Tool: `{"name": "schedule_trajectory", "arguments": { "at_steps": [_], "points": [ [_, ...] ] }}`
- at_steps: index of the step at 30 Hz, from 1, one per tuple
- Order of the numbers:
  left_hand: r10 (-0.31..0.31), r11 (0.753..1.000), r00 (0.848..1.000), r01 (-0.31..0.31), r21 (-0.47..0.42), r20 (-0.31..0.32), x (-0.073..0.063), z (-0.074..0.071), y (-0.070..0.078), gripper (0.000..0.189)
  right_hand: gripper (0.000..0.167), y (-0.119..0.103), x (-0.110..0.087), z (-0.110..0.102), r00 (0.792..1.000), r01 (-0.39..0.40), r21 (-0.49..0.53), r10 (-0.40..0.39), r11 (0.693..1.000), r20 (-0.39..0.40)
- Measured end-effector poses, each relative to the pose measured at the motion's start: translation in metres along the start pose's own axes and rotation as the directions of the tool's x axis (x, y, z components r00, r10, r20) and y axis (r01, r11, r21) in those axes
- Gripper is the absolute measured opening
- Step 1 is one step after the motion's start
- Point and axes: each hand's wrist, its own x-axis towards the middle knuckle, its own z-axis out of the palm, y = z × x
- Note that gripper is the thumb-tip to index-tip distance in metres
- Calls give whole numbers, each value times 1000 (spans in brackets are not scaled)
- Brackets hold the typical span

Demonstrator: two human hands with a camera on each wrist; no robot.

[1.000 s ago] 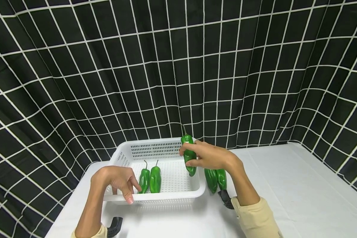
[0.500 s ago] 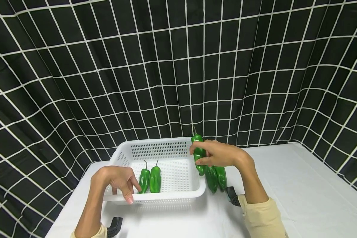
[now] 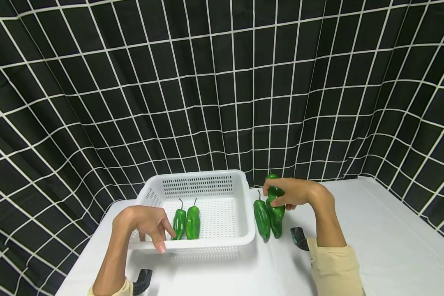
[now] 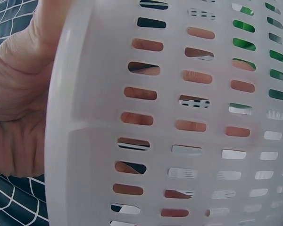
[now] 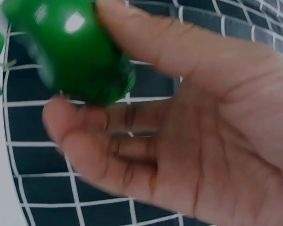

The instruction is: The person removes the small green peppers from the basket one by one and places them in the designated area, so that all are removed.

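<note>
My right hand [image 3: 294, 192] pinches a long green pepper [image 3: 275, 191] between thumb and fingers, stem pointing away. It is right of the white slotted basket [image 3: 222, 242], over the table. In the right wrist view this pepper [image 5: 70, 47] looms large and blurred against the thumb. Below and beside it lie two green peppers [image 3: 262, 220] on the cloth, one partly hidden. My left hand [image 3: 148, 224] grips the basket's near-left rim, thumb outside and fingers inside. Through the slots of the basket wall [image 4: 94, 108], the left wrist view shows bits of those fingers. Inside the basket, two green peppers [image 3: 193, 222] lie side by side.
A white cloth [image 3: 355, 230] covers the table. Behind and at both sides hangs a black curtain [image 3: 222, 90] with a white grid. Dark wrist mounts [image 3: 142, 282] stick out from both cream sleeves [image 3: 334, 267].
My right hand has carried the held pepper from above the basket's right side rightward, past the rim, to over the peppers on the table. My left hand and the basket stay put.
</note>
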Motion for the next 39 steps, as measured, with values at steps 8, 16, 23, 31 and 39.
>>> {"name": "schedule_trajectory", "arguments": {
  "at_steps": [8, 16, 23, 31, 39],
  "points": [
    [-3, 1000, 1000, 3, -1, 4, -1, -1, 0, 48, 30, 33, 2, -2, 986, -164, 42, 162, 986, 35],
    [-7, 1000, 1000, 7, 10, 0, 1, -1, -2, 49, 47, 56, 12, 8, 974, -221, 136, 211, 966, 80],
    [-10, 1000, 1000, 10, 11, 3, 1, -1, -3, 50, 81, 70, 21, 17, 934, -356, 175, 346, 918, 83],
    [-13, 1000, 1000, 13, 5, 8, 1, -2, -2, 52, 109, 73, 29, 22, 898, -440, 184, 437, 879, 61],
    [-8, 1000, 1000, 8, 14, 8, 0, -2, 0, 52, 94, 74, 33, 25, 902, -432, 155, 426, 888, 74]
  ]
}}
